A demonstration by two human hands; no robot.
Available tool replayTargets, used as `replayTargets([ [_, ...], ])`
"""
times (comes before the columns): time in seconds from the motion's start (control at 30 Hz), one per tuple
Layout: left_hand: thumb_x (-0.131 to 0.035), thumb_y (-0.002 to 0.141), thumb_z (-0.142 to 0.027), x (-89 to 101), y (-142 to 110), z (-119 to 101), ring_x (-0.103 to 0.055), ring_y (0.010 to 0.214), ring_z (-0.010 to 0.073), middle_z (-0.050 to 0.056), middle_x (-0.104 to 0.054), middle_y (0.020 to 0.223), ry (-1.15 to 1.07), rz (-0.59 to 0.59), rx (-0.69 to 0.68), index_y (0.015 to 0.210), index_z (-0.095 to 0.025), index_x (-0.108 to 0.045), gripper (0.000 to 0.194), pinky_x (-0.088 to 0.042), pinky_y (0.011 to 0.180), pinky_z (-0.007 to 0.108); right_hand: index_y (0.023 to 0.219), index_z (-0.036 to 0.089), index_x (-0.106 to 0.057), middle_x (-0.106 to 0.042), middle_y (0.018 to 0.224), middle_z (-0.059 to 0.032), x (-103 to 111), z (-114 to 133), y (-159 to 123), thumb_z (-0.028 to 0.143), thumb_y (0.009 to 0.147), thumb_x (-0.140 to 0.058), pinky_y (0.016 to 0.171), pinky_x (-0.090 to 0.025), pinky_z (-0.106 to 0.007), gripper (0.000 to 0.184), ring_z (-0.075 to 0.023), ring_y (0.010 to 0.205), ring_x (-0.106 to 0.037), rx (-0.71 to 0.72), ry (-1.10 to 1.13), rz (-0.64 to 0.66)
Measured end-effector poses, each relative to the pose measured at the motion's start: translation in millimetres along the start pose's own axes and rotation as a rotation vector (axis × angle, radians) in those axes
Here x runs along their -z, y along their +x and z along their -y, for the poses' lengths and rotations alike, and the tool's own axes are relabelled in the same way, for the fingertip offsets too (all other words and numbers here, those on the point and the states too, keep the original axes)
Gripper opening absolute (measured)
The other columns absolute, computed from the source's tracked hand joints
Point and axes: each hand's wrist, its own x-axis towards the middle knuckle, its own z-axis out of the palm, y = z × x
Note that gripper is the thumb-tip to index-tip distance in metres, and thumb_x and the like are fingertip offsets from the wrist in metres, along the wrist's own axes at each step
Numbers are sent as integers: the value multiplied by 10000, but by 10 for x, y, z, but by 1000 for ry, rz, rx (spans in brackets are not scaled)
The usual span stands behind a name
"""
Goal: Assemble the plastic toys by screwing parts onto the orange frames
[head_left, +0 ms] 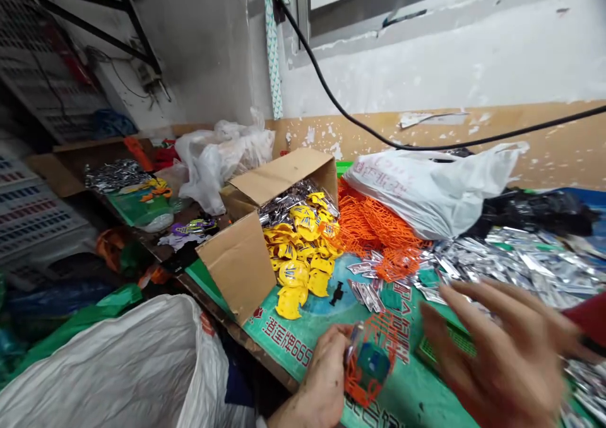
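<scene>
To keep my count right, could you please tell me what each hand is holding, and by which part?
The left hand pinches a small orange plastic mesh piece by its upper left edge; the right hand is open and holds nothing.

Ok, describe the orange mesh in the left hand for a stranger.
Start at the open cardboard box of yellow pieces. Just below it, on the green mat, the left hand holds a small orange mesh piece. Unlike the orange heap beside the box, it is held alone, a teal patch inside.

two hands [324, 374] [497, 352]; one cardboard box [241, 267]
</scene>
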Motion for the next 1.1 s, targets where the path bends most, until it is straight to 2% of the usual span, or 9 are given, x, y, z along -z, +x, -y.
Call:
replayTargets([
  [0.07,-606,692,-351,66,34,22,-558,649,151,14,-625,693,21,-44,-8,747,-161,-625,198,-444,622,269,956,238,-688,-648,994,-80,-463,-25,339,292,764,-681,871,-433,-466,200,-289,992,-557,100,-206,205],
  [0.1,-605,707,-399,95,46,28,-562,639,160,18,-626,684,28,-52,2,737,-169,-625,233,-447,609,278,972,212,-672,-645,980,-90,-693,-46,499,305,833,-601,830,-457,-447,182,-266,939,-567,107,-291,373],
  [0.23,-612,718,-528,208,80,10,-614,690,219,57,-680,753,33,-81,11,830,-213,-673,340,-455,572,303,951,166,-669,-658,896,-86,-1514,-87,969,288,893,-540,811,-495,-394,187,-221,891,-598,99,-356,635],
  [0.37,-671,688,-525,311,113,-97,-649,879,278,73,-716,957,2,-51,-3,974,-262,-698,390,-490,635,318,1140,171,-575,-600,1162,-81,-2202,-9,1232,329,909,-536,841,-521,-400,283,-190,984,-609,46,-405,788],
  [0.5,-707,692,-495,369,123,-251,-650,924,294,94,-716,994,-173,13,69,1131,-226,-657,518,-511,703,338,1175,182,-558,-581,1199,-85,-2711,57,1342,326,903,-546,849,-520,-404,308,-201,1015,-602,-86,-464,850],
  [0.63,-690,723,-525,364,111,-359,-665,753,240,84,-725,841,-368,-9,190,1149,-181,-635,550,-506,650,310,1182,177,-554,-579,1201,-87,-2949,31,1314,325,900,-552,849,-520,-407,319,-204,1019,-602,-243,-487,858],
  [0.8,-690,699,-588,332,88,-382,-517,438,115,10,-637,585,-468,51,323,823,-158,-669,448,-341,424,215,1190,172,-547,-579,1198,-87,-2999,-56,1226,325,894,-562,846,-521,-411,334,-210,1023,-602,-415,-422,838],
  [0.9,-715,672,-587,323,91,-364,-435,384,80,-1,-597,546,-527,89,357,767,-146,-649,456,-227,372,191,1185,178,-551,-579,1199,-84,-2989,-108,1178,326,896,-558,849,-519,-410,325,-208,1024,-601,-497,-326,808],
  [1.1,-819,592,-434,329,114,-358,-418,417,57,24,-600,614,-660,290,418,787,-94,-663,422,-173,366,156,1179,164,-560,-579,1206,-80,-2885,-193,1151,329,886,-570,831,-525,-403,336,-218,1018,-602,-624,-8,719],
])
